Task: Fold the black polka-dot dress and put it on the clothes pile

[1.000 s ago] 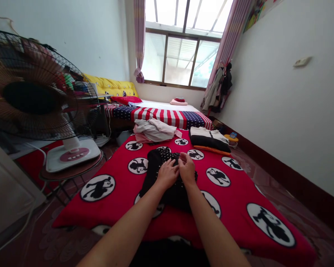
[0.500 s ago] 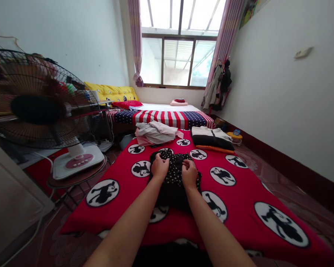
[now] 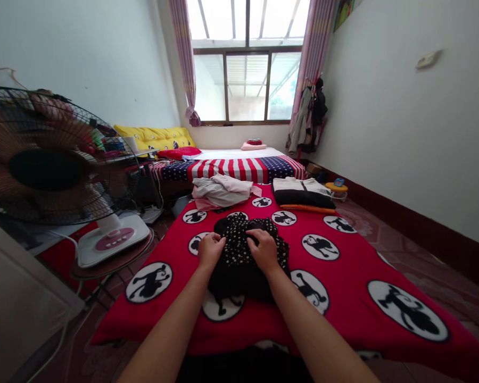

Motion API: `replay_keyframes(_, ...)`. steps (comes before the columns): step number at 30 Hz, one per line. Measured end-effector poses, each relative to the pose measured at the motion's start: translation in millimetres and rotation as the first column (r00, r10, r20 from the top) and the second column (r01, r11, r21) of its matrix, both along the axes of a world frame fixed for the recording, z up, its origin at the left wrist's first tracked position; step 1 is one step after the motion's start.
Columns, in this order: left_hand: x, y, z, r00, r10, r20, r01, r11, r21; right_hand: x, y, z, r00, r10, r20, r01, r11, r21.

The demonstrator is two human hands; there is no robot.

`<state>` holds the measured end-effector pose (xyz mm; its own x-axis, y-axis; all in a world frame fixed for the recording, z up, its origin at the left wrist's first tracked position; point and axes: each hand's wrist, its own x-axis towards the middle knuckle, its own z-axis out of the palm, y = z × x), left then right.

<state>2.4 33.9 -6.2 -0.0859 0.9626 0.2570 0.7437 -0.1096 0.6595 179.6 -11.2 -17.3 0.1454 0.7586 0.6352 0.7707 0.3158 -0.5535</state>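
A black garment (image 3: 239, 276) lies loosely folded on a red cloth (image 3: 163, 314) with black-and-white monkey circles. Its upper part has a small pale print; the lower part is plain black. At the garment's left edge, my left hand (image 3: 211, 251) has its fingers curled in with the thumb, closed on the fabric. My right hand (image 3: 264, 250) rests over the printed part, right of its middle, with thumb and fingers apart. The palms' undersides are hidden.
Beyond the garment lie a rumpled grey and pink pile (image 3: 223, 191) and folded white-and-black clothes (image 3: 303, 192). A fan (image 3: 43, 165) stands on a stool at left. Farther back is a bed (image 3: 227, 169) under the window. A yellow stool (image 3: 337, 187) stands at right.
My left hand has moved left to the garment's edge. My right hand has shifted left over the print, its fingers more extended. The view has turned slightly.
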Motion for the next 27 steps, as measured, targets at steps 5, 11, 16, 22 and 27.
replay_keyframes(5, -0.7, 0.3, 25.0, 0.982, -0.042, -0.185, 0.047, 0.999, 0.025, -4.0, -1.1, 2.4, 0.987, 0.005, 0.158, 0.008, 0.997, -0.078)
replay_keyframes(11, 57.0, 6.7, 57.8, 0.899, -0.240, -0.366, 0.297, 0.949, 0.107, -4.0, -1.8, 4.4, 0.971, -0.010, 0.239, 0.038, 0.993, -0.112)
replay_keyframes(16, 91.8, 20.5, 51.0, 0.930, -0.190, -0.315, 0.191, 0.981, -0.029, -3.3, -2.0, 3.9, 0.961, -0.032, 0.276, 0.071, 0.989, -0.132)
replay_keyframes(22, 88.5, 36.5, 39.5, 0.991, -0.116, -0.064, 0.109, 0.989, -0.097, -3.6, -2.1, 2.3, 0.971, -0.017, 0.239, 0.041, 0.994, -0.097)
replay_keyframes(27, 65.8, 53.3, 34.4, 0.937, -0.008, 0.350, 0.077, 0.980, -0.184, -3.6, -2.4, 2.6, 0.985, 0.009, 0.174, 0.007, 0.996, -0.086)
